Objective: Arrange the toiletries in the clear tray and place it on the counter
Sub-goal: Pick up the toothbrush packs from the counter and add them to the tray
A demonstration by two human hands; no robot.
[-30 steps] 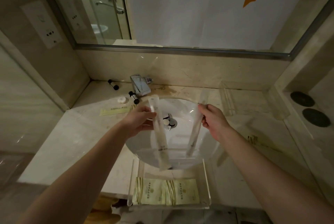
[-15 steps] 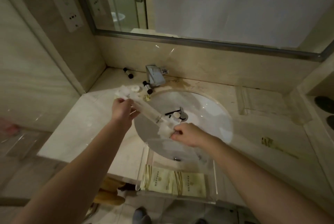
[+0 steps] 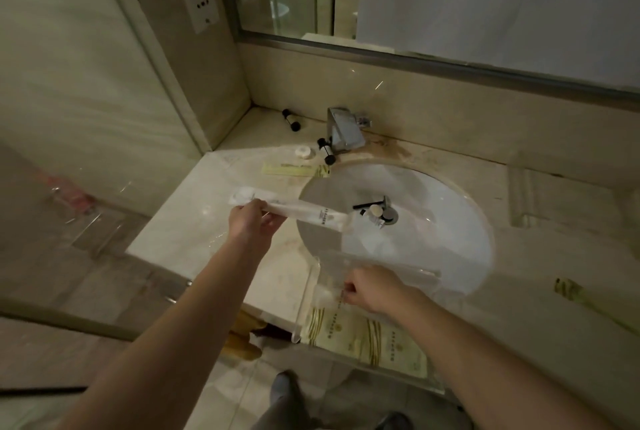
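Head view: left hand (image 3: pixel 250 225) pinches long crinkly wrapped packet (image 3: pixel 304 213).

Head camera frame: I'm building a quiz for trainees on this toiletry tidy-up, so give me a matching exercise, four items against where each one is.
Items
1. wrapped toothbrush packet
2. long clear packet
3. round white soap
4. yellow sachets

Places
A. lying flat in the clear tray
B. on the counter left of the tap
C. pinched by the right hand above the tray
D. held by the left hand near the basin's left rim

Pairs: 1-D, 2-C, 3-B, 4-A
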